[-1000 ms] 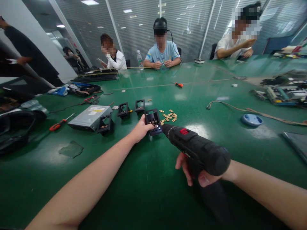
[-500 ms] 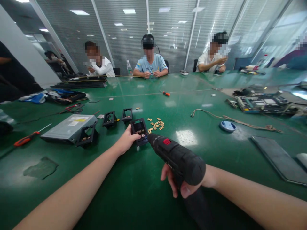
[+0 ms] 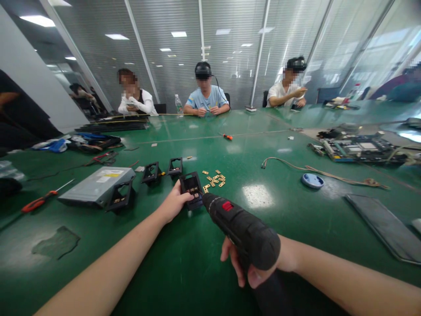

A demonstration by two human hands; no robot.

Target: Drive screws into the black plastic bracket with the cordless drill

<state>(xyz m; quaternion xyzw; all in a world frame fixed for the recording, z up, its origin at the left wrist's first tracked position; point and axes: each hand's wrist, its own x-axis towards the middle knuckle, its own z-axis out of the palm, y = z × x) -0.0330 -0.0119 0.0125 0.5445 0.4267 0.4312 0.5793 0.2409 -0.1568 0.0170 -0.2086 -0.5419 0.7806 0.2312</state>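
Note:
My left hand [image 3: 175, 202] is closed on a black plastic frame [image 3: 191, 181] with small brass-coloured parts inside it, its thumb over the near part. Wrapped round the handle of a black cordless drill [image 3: 243, 226] is my right hand [image 3: 235, 259]. The drill's nose points left and forward at the right side of the frame; whether the bit touches it I cannot tell. Just beyond the nose lies a loose cluster of small brass plates [image 3: 215, 179]. Similar black frames stand to the left, one by my forearm [image 3: 121, 196] and two farther back.
A grey metal drive box [image 3: 98, 184] and an orange-handled screwdriver [image 3: 39, 202] lie left. On the right are a blue round lid [image 3: 312, 180], a cable [image 3: 325, 172], a dark flat panel [image 3: 381, 224] and circuit boards [image 3: 358, 147]. Several people sit across the green table [image 3: 184, 272].
The view has tilted up slightly, so the table things sit lower in the picture. Both hands keep their holds on the frame and drill, nearly unmoved relative to each other.

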